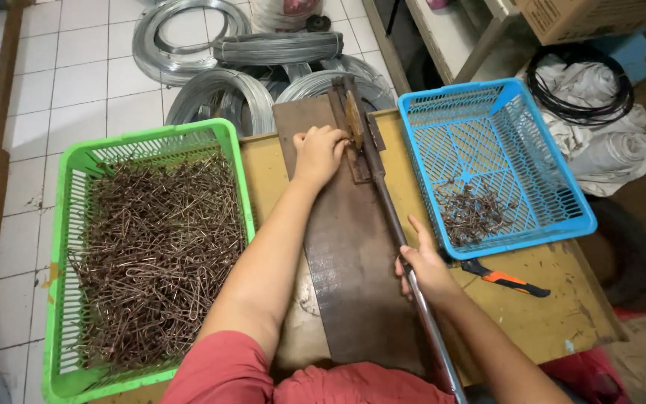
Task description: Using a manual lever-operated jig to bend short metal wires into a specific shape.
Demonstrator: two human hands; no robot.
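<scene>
Head view: right hand (pixel 424 263) grips lever (pixel 405 262); left hand (pixel 318 152) at cutter (pixel 354 123).

The left hand (pixel 318 152) covered whatever it pressed at the lever's (pixel 383 202) 12 o'clock end. The lever ran off the picture at 6 o'clock. The cardboard box (pixel 585 16) was cut off at 1 o'clock.

Two baskets: green basket (pixel 69 224), blue basket (pixel 555 194)

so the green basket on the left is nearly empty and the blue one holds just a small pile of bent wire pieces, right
Not quite. In the head view the green basket is heaped with bent wire pieces, not nearly empty. The blue basket does hold just a small pile.
</scene>
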